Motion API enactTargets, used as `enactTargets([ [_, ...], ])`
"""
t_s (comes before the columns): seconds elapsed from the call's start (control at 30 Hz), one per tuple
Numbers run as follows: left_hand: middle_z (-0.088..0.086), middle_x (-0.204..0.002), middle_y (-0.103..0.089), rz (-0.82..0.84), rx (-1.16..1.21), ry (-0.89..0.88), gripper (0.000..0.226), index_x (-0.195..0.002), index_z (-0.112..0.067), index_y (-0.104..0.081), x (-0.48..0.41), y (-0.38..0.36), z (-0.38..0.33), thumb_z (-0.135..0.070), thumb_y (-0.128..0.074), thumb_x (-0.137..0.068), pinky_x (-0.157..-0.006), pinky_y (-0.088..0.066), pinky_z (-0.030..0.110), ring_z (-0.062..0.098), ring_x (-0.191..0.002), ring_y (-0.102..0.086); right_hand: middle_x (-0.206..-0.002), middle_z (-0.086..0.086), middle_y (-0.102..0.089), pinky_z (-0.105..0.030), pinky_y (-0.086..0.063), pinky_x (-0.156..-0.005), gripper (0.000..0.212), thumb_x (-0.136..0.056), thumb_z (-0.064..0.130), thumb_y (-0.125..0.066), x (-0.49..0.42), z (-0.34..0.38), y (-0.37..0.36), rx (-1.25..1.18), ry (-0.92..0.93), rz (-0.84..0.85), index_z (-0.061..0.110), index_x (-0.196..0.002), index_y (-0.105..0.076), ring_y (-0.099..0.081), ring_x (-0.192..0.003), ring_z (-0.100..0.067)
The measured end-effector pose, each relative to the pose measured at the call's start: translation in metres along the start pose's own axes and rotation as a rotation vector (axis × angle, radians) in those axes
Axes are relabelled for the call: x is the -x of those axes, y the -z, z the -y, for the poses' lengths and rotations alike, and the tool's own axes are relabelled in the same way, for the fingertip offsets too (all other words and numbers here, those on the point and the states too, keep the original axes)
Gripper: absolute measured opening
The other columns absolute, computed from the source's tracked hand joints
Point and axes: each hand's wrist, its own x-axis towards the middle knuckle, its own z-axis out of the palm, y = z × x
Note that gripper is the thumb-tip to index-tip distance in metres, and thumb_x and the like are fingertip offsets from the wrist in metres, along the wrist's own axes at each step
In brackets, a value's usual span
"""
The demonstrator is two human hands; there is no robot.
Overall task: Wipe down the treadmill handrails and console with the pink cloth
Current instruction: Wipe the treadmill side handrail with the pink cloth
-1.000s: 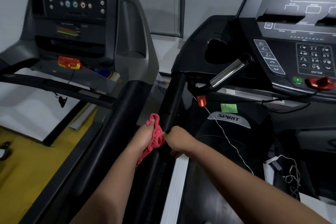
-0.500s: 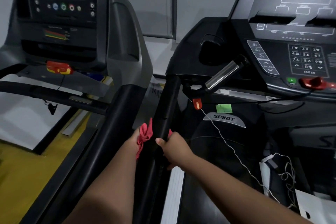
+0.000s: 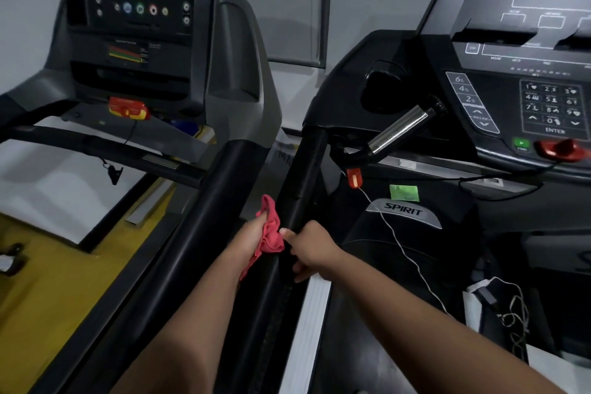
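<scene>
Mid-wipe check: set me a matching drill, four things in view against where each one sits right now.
Things:
1. crumpled pink cloth
2. shiny chrome pulse grip
3. small green sticker
4. round red stop knob

Places:
A. just above the silver SPIRIT badge
B. right of the green start button
C. held in the left hand, beside the black padded handrail
D. slanting up toward the incline keys

Pairs: 1-C, 2-D, 3-A, 4-B

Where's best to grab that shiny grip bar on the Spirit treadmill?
Probably wrap the pink cloth round the chrome bar at its bare middle, from the front: it slants up-right, and a black bracket holds its lower end.
</scene>
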Motion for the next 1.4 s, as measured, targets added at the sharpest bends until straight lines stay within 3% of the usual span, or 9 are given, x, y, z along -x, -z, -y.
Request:
enactTargets([
  [0.1,0.009,-0.094,-0.074,0.011,-0.058,-0.134,0.063,-0.108,-0.011,-0.071,0.007,-0.002,0.010,-0.064,-0.043,-0.088,-0.092,-0.051,0.037,0.023,-0.092,-0.069,-0.075,-0.032,-0.063,-0.044,-0.058,-0.058,0.048,-0.097,0.034,-0.049,0.003,-0.006,-0.002,-0.018,0.061,-0.021,-0.009,-0.075,-0.055,-0.066,-0.066,-0.044],
  [0.17,0.004,-0.098,-0.073,-0.097,-0.127,-0.209,0.060,-0.109,-0.022,-0.069,0.014,-0.007,0.017,-0.068,-0.042,-0.080,-0.094,-0.050,0.042,0.022,-0.095,-0.067,-0.052,-0.018,-0.055,-0.028,-0.050,-0.042,0.046,-0.096,0.029,-0.052,0.000,-0.012,-0.004,-0.043,0.123,-0.080,-0.003,-0.064,-0.054,-0.061,-0.046,-0.027],
  [0.27,0.009,-0.116,-0.064,-0.309,-0.435,-0.294,0.051,-0.121,-0.020,-0.060,0.036,-0.021,0.018,-0.055,-0.039,-0.090,-0.097,-0.044,0.040,0.028,-0.109,-0.058,-0.050,-0.009,-0.039,-0.029,-0.037,-0.051,0.047,-0.096,0.020,-0.047,-0.005,-0.024,-0.006,-0.193,0.164,-0.154,0.013,-0.051,-0.039,-0.041,-0.044,-0.020],
  [0.4,0.008,-0.126,-0.055,-0.519,-0.565,-0.335,0.039,-0.123,-0.020,-0.059,0.049,-0.032,0.019,-0.042,-0.049,-0.092,-0.103,-0.030,0.036,0.029,-0.121,-0.044,-0.071,-0.001,-0.052,-0.028,-0.040,-0.058,0.020,-0.097,0.010,-0.039,0.008,-0.035,-0.006,-0.412,0.209,-0.371,0.017,-0.087,-0.055,-0.049,-0.067,-0.018],
  [0.63,-0.001,-0.133,-0.043,-0.387,-0.410,-0.362,0.042,-0.130,-0.022,-0.057,0.062,-0.053,-0.005,-0.041,-0.042,-0.095,-0.103,-0.028,0.028,0.021,-0.127,-0.035,-0.120,0.003,-0.064,-0.035,-0.045,-0.101,0.030,-0.097,0.035,-0.045,0.009,-0.049,-0.024,-0.538,0.456,-0.178,0.030,-0.121,-0.062,-0.059,-0.113,-0.010],
  [0.93,-0.002,-0.094,-0.069,-0.279,-0.011,-0.445,0.019,-0.088,-0.029,-0.062,0.060,-0.034,-0.020,-0.017,-0.049,-0.093,-0.068,-0.052,0.034,0.015,-0.080,-0.066,-0.114,0.001,-0.065,-0.029,-0.050,-0.093,0.038,-0.094,0.039,-0.053,-0.010,-0.036,-0.020,-0.573,0.281,-0.182,0.019,-0.127,-0.053,-0.064,-0.101,-0.011],
  [1.07,-0.001,-0.105,-0.065,-0.459,-0.149,-0.442,0.018,-0.102,-0.021,-0.063,0.038,-0.017,-0.020,-0.016,-0.049,-0.092,-0.082,-0.043,0.026,0.013,-0.095,-0.059,-0.112,-0.009,-0.063,-0.024,-0.045,-0.080,0.032,-0.100,0.029,-0.042,-0.024,-0.035,-0.016,-0.495,0.211,-0.253,0.007,-0.120,-0.054,-0.060,-0.100,-0.020],
  [1.23,0.019,-0.130,-0.056,-0.220,-0.323,-0.047,0.057,-0.126,-0.002,-0.058,0.005,-0.022,-0.015,-0.045,-0.031,-0.100,-0.104,-0.039,0.035,0.031,-0.121,-0.052,-0.113,-0.007,-0.060,-0.021,-0.039,-0.081,0.032,-0.103,0.020,-0.036,-0.030,-0.040,-0.008,-0.429,0.164,-0.203,0.005,-0.125,-0.053,-0.055,-0.104,-0.018],
  [1.4,0.017,-0.127,-0.059,-0.249,-0.190,-0.009,0.071,-0.121,-0.007,-0.063,-0.006,-0.029,-0.004,-0.061,-0.027,-0.092,-0.106,-0.037,0.039,0.029,-0.118,-0.055,-0.110,-0.012,-0.058,-0.029,-0.042,-0.083,0.042,-0.097,0.040,-0.041,-0.035,-0.035,-0.020,-0.374,0.223,-0.290,0.003,-0.114,-0.054,-0.058,-0.108,-0.029],
])
